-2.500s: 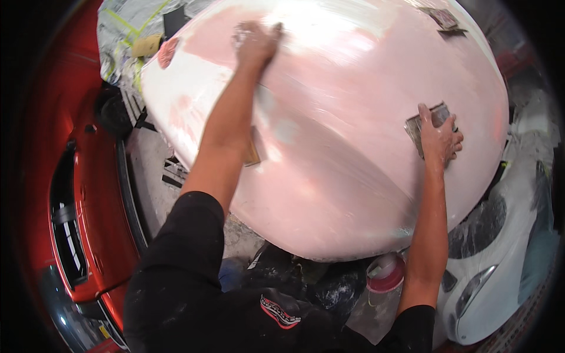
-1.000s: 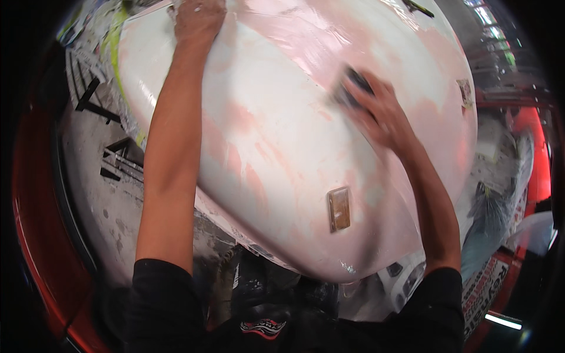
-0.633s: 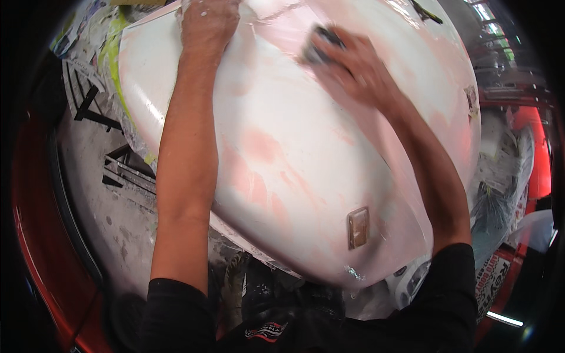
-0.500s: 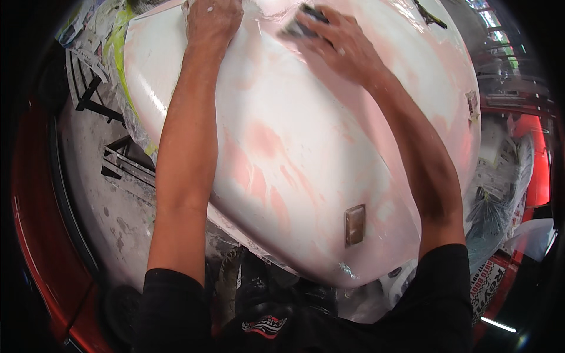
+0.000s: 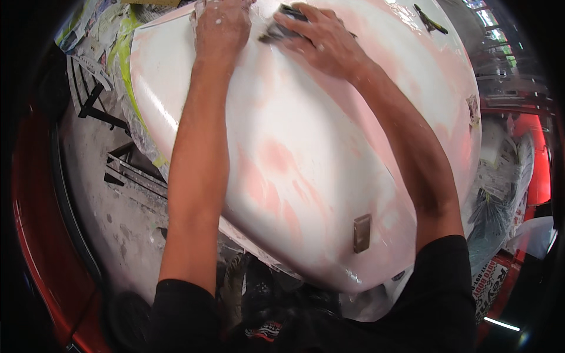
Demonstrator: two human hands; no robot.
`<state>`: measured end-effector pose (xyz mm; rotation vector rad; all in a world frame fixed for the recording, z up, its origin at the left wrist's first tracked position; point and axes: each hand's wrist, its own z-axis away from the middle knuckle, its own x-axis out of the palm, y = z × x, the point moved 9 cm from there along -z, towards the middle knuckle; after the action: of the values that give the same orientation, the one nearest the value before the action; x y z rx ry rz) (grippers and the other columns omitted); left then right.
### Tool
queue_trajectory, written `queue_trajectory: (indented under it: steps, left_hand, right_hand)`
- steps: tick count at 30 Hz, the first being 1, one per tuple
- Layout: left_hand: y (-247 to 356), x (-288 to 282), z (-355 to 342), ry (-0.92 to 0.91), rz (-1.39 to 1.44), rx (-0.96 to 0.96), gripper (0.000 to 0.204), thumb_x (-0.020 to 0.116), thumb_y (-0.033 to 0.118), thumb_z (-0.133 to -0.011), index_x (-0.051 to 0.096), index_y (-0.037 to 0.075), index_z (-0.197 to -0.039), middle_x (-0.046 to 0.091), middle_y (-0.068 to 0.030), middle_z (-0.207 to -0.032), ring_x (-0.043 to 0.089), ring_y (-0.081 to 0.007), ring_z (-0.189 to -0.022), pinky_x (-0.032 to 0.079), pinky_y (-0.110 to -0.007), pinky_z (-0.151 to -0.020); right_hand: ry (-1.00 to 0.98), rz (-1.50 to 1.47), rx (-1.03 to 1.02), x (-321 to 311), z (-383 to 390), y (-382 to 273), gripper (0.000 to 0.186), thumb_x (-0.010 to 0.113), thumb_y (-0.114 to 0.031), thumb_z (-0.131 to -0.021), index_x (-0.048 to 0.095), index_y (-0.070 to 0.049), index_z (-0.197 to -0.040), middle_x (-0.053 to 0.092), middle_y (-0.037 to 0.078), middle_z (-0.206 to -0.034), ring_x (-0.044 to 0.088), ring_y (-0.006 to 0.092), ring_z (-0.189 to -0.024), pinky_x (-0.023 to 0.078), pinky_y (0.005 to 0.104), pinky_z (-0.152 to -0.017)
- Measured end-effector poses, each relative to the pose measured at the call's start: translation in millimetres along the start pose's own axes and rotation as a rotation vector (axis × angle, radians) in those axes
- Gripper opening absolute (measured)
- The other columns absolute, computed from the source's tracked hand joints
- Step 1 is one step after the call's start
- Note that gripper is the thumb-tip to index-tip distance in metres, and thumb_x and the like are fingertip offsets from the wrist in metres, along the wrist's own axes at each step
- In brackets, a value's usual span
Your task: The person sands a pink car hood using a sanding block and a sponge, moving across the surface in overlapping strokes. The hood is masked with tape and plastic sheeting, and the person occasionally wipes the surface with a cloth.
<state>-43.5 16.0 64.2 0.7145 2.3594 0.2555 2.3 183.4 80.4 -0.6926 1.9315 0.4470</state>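
Observation:
My right hand grips a dark sanding block against a large curved panel, white with pink patches and wet shine. Just left of it, my left hand rests near the panel's top edge, fingers curled, with whitish flecks on the back; what is under them is hidden. A small brown block lies low on the panel. A dark narrow item sits near the upper right edge, and a small worn piece on the right edge.
A red car lines the left side, beside black metal stands on a stained floor. Masking paper and yellow-green tape edge the panel's left. Plastic-wrapped parts and another red vehicle are at the right.
My right hand has swept the dark block up and left across the panel, ending beside my left hand. The view has shifted since the earliest frame, where my hands were far apart.

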Motion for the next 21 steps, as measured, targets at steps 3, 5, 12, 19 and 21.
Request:
queue_trajectory:
  steps: [3,5,12,19,21]
  left_hand:
    - [-12.1,-8.5,-5.8,-0.080,-0.032,-0.057,0.024,0.059,0.022,-0.100,0.061,0.000,-0.109,0.064,-0.0255,-0.106,0.061,-0.0424,-0.103,0.049,-0.052,-0.089]
    - [-12.7,-18.3,-4.5,-0.103,-0.006,-0.089,0.023,0.060,0.022,-0.100,0.062,0.001,-0.109,0.063,-0.0250,-0.108,0.061,-0.0419,-0.103,0.050,-0.051,-0.089]
    - [0.5,-13.0,-1.6,-0.027,-0.145,-0.027,0.016,0.065,0.023,-0.097,0.072,0.013,-0.108,0.071,-0.0126,-0.108,0.065,-0.0389,-0.102,0.051,-0.049,-0.090]
    - [-12.4,5.7,-3.8,-0.117,0.004,-0.041,0.024,0.066,0.030,-0.098,0.068,0.011,-0.113,0.066,-0.0202,-0.124,0.063,-0.0435,-0.114,0.049,-0.055,-0.099]
    - [-16.7,-5.9,-0.4,-0.102,-0.053,-0.053,0.024,0.066,0.030,-0.098,0.068,0.012,-0.113,0.066,-0.0201,-0.125,0.063,-0.0437,-0.114,0.049,-0.055,-0.098]
  right_hand:
    - [-0.080,-0.155,-0.026,-11.5,31.6,-13.8,0.047,0.069,-0.024,-0.093,0.062,-0.018,-0.139,0.054,0.018,-0.143,0.054,0.0421,-0.124,0.042,0.0493,-0.107]
    - [-0.142,-0.191,0.008,-38.0,109.0,-15.1,0.050,0.072,-0.021,-0.089,0.063,-0.016,-0.138,0.053,0.021,-0.143,0.054,0.0424,-0.125,0.043,0.0512,-0.106]
    - [-0.201,-0.126,0.084,-40.8,136.2,28.9,0.052,0.070,-0.019,-0.089,0.062,-0.015,-0.140,0.049,0.023,-0.149,0.053,0.0438,-0.129,0.041,0.0504,-0.110]
    - [-0.087,-0.082,0.185,-12.8,47.4,62.2,0.052,0.069,-0.020,-0.093,0.060,-0.021,-0.144,0.050,0.018,-0.151,0.053,0.0459,-0.125,0.043,0.0482,-0.110]
    - [-0.118,-0.159,0.079,-26.5,115.6,35.9,0.056,0.070,-0.016,-0.088,0.061,-0.019,-0.143,0.048,0.021,-0.152,0.053,0.0456,-0.127,0.041,0.0492,-0.111]
